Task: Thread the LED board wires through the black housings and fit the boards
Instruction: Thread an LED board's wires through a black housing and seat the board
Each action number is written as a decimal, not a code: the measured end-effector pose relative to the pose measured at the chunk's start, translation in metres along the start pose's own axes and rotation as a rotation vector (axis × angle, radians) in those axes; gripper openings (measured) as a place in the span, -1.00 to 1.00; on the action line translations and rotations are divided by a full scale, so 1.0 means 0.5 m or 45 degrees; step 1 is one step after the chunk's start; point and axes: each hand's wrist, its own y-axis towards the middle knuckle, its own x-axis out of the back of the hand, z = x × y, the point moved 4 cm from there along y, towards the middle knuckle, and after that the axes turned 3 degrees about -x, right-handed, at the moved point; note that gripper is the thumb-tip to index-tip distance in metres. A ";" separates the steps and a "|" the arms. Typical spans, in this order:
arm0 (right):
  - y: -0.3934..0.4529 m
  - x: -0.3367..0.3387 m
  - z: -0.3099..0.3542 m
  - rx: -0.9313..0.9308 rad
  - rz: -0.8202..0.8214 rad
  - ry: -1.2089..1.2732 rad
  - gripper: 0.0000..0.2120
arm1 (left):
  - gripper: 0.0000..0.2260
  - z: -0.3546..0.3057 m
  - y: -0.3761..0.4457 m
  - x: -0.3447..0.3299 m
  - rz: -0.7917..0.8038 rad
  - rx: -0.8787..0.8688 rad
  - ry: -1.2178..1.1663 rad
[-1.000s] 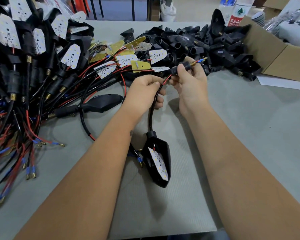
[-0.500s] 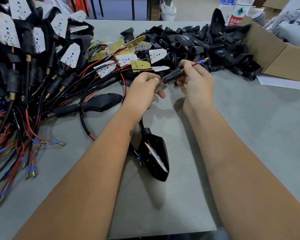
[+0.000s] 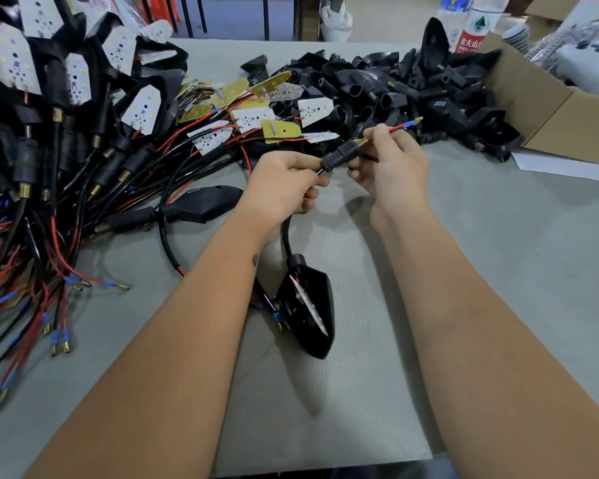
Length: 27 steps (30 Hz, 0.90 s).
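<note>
Housing hangs higher — both hands grip wires.

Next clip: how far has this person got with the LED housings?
Done: a large heap of wired assemblies lies at left. In hand: the left hand holds the cable while the right hand pinches the red wire beyond the black sleeve; its housing already holds a board. Left: loose boards and empty housings.

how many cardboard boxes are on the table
1: an open cardboard box at the table's far right, beside the pile of black housings. Other cartons behind it look off the table.
</note>
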 end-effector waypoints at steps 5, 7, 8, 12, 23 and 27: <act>-0.013 -0.019 -0.001 -0.011 0.186 -0.071 -0.86 | -0.67 0.000 -0.001 0.002 -0.008 -0.062 -0.102; -0.012 -0.014 -0.001 -0.020 0.159 -0.044 -0.83 | -0.62 -0.003 -0.002 0.002 0.024 -0.089 -0.055; -0.011 -0.011 -0.001 -0.024 0.142 -0.040 -0.82 | -0.62 -0.004 -0.002 0.001 0.037 -0.088 -0.016; -0.007 -0.009 -0.005 -0.027 0.110 -0.073 -0.84 | -0.65 -0.004 0.000 0.001 -0.004 0.018 -0.026; -0.018 -0.035 -0.009 -0.025 0.373 -0.344 -0.68 | -0.72 -0.010 -0.004 -0.003 0.001 0.050 0.010; -0.008 -0.024 -0.006 -0.045 0.266 -0.242 -0.65 | -0.73 -0.007 -0.004 -0.006 0.064 -0.032 0.143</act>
